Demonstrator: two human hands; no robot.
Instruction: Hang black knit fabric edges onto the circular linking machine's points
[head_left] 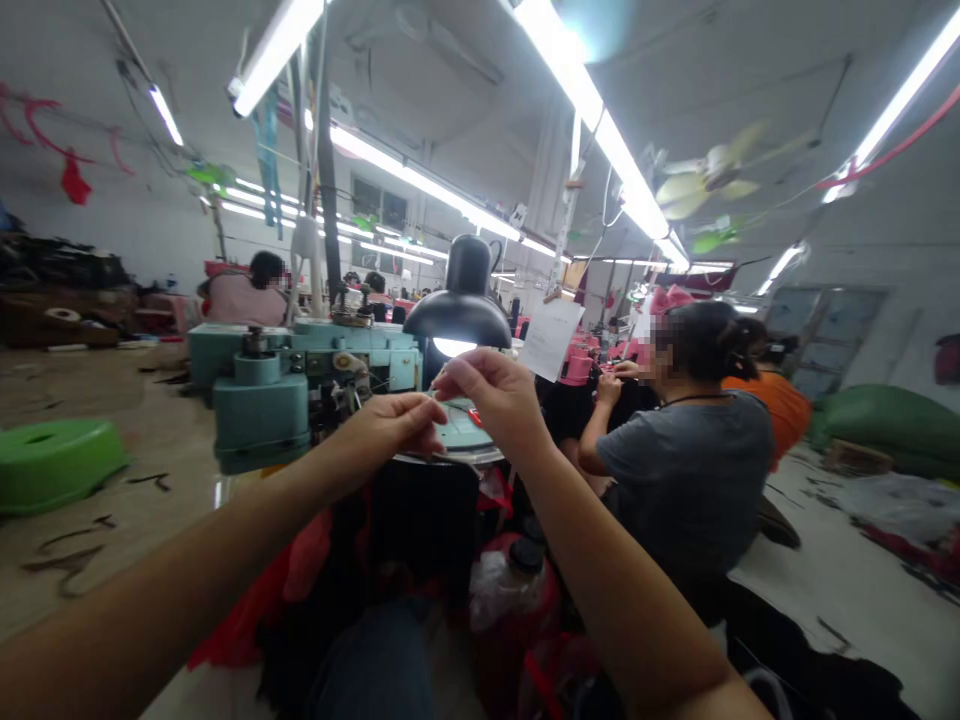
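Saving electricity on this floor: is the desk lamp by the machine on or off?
On: the lamp's black shade shows a bright white glow along its underside.

Garment workshop, teal textile machine (259, 420) at eleven o'clock, round teal machine dial (465, 432) at twelve, seated worker (686, 470) at two o'clock, long fluorescent tubes (600, 130) overhead

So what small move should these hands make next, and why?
Probably lower the thin strand pinched between the left hand and right hand toward the round dial of the teal machine, since the dial sits just below the fingers, though the strand is faint.
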